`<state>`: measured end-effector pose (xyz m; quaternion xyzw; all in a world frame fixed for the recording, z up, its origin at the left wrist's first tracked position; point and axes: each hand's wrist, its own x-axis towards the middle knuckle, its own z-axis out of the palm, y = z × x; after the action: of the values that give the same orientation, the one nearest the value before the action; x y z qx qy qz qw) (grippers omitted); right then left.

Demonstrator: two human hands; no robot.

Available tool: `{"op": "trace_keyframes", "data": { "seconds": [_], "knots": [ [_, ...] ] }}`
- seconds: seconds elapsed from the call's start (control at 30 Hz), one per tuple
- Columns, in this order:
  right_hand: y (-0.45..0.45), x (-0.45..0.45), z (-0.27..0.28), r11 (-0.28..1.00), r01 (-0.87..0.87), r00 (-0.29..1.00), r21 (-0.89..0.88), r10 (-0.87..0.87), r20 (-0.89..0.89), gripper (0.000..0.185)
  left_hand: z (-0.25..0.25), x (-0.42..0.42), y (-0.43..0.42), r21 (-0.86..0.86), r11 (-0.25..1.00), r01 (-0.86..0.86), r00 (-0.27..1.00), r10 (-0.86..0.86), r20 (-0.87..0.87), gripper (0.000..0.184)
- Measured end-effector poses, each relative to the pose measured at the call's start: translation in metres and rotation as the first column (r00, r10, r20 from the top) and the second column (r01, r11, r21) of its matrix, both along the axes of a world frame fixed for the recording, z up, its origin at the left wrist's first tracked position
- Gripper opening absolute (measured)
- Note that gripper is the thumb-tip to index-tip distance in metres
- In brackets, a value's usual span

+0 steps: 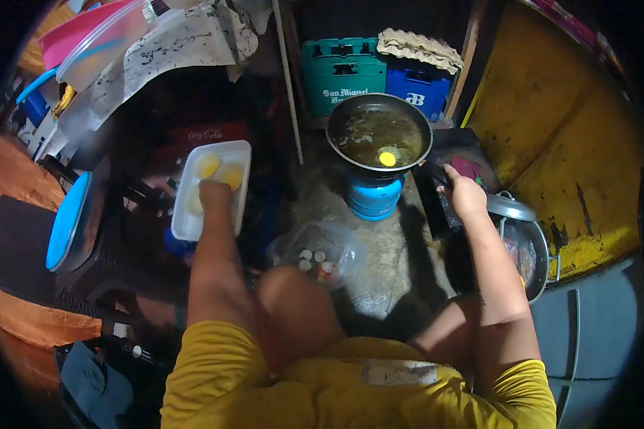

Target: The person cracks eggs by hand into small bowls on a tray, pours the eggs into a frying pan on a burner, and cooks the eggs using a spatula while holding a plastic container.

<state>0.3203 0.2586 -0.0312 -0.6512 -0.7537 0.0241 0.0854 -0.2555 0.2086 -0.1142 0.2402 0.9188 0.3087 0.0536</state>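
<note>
My left hand (213,194) reaches down into a white rectangular tray (242,182). Its fingers look drawn together among several round pale-yellow pieces (208,165); what they pinch, if anything, is hidden. On the right, my right hand (465,193) is closed around the dark handle of a frying pan (329,132). Shiny oil covers the pan's bottom, and a bright yellow, round yolk-like piece (387,159) lies in its near part. Under the pan stands a blue gas canister (374,199).
Behind the pan stand a green crate (340,71) and a blue crate (415,89) topped by an egg carton (420,50). A pot (547,247) with a lid (510,207) sits by my right forearm. A clear plastic bag (343,247) with eggshell-like bits lies between my knees and the canister.
</note>
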Motion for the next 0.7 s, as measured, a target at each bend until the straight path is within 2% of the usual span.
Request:
{"op": "trace_keyframes", "data": {
  "seconds": [0.13, 0.17, 0.2, 0.33, 0.37, 0.43, 0.53, 0.57, 0.63, 0.67, 0.7],
  "knots": [
    [-0.001, -0.001, 0.003, 1.0, 0.002, 1.0, -0.017, -0.001, 0.012, 0.059, 0.018, 0.013, -0.009, -0.025, 0.999, 0.029, 0.996, -0.031, -0.085, 0.034],
    [-0.001, 0.0, 0.003, 1.0, 0.005, 1.0, -0.014, -0.004, 0.011, 0.059, 0.033, 0.022, -0.015, -0.36, 0.918, 0.164, 0.924, -0.27, -0.269, 0.034],
    [0.0, 0.0, 0.002, 1.0, -0.003, 1.0, -0.012, 0.003, 0.008, 0.059, 0.04, 0.026, -0.017, -0.67, 0.717, 0.192, 0.774, -0.531, -0.346, 0.035],
    [0.001, 0.002, -0.001, 1.0, 0.001, 1.0, -0.023, -0.001, 0.0, 0.058, 0.025, 0.001, -0.005, -0.727, 0.667, 0.164, 0.783, -0.536, -0.315, 0.039],
    [0.002, 0.003, -0.003, 1.0, 0.002, 1.0, -0.022, -0.002, 0.0, 0.058, 0.021, -0.003, -0.002, -0.638, 0.754, 0.159, 0.866, -0.417, -0.276, 0.04],
    [0.005, 0.005, -0.008, 1.0, -0.02, 1.0, 0.018, 0.02, -0.014, 0.058, 0.013, -0.014, 0.001, -0.543, 0.829, 0.137, 0.93, -0.296, -0.217, 0.041],
    [0.005, 0.006, -0.011, 1.0, -0.02, 1.0, 0.02, 0.02, -0.021, 0.057, -0.001, -0.035, 0.0, -0.629, 0.759, 0.166, 0.904, -0.372, -0.211, 0.039],
    [0.006, 0.007, -0.011, 1.0, -0.017, 1.0, 0.018, 0.017, -0.022, 0.057, -0.035, -0.068, 0.009, -0.501, 0.842, 0.199, 0.916, -0.341, -0.21, 0.038],
    [0.006, 0.007, -0.011, 0.999, -0.036, 0.999, 0.03, 0.036, -0.02, 0.057, -0.036, -0.074, 0.009, -0.361, 0.905, 0.224, 0.928, -0.311, -0.205, 0.037],
    [0.005, 0.006, -0.01, 0.999, -0.034, 0.999, 0.028, 0.034, -0.021, 0.057, -0.006, -0.053, -0.001, -0.442, 0.871, 0.214, 0.931, -0.319, -0.179, 0.035],
    [0.003, 0.005, -0.008, 0.999, -0.03, 0.999, 0.038, 0.03, -0.013, 0.056, 0.005, -0.049, -0.003, -0.483, 0.85, 0.208, 0.932, -0.322, -0.166, 0.034]
  ]
}}
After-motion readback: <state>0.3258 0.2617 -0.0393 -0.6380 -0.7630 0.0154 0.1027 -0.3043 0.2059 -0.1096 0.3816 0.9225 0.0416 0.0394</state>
